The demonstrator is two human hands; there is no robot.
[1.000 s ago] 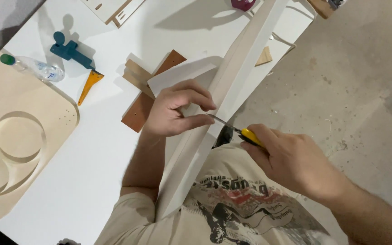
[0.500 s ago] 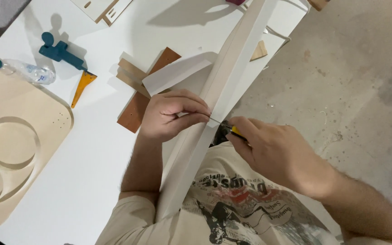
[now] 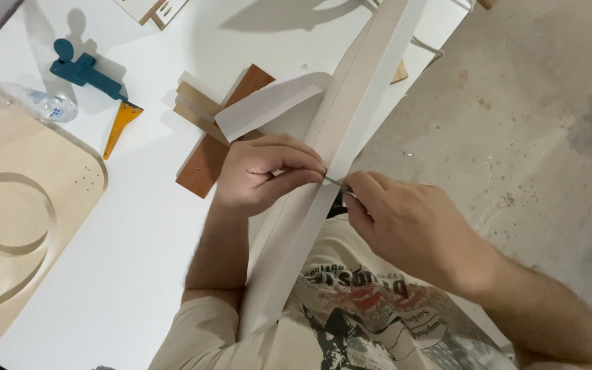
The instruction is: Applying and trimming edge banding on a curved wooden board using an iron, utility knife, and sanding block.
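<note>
1. A long white board (image 3: 337,161) runs slantwise along the edge of the white worktop (image 3: 138,240), from the top of the view down to the person's chest.
2. The left hand (image 3: 262,175) rests on the board's left side, its fingers (image 3: 296,159) curled together and pressed on the board's face just beside a thin metal blade (image 3: 335,181).
3. The right hand (image 3: 405,223) is closed on the blade's handle, which is almost wholly hidden in the fist; the tip lies on the board between the two hands, touching the left fingertips.
4. A loose strip of white paper (image 3: 268,104) curls away from the board above the left hand, lying over brown wooden pieces (image 3: 214,147).
5. Farther left on the worktop lie an orange wedge (image 3: 121,123), a blue tool (image 3: 83,70), a clear plastic bottle (image 3: 32,101) and a pale wooden panel (image 3: 15,219) with round cut-outs.
6. Against half a second ago, the right hand has closed in on the left, so the yellow of the handle no longer shows and less of the blade is bare; the left hand keeps its place on the board.
</note>
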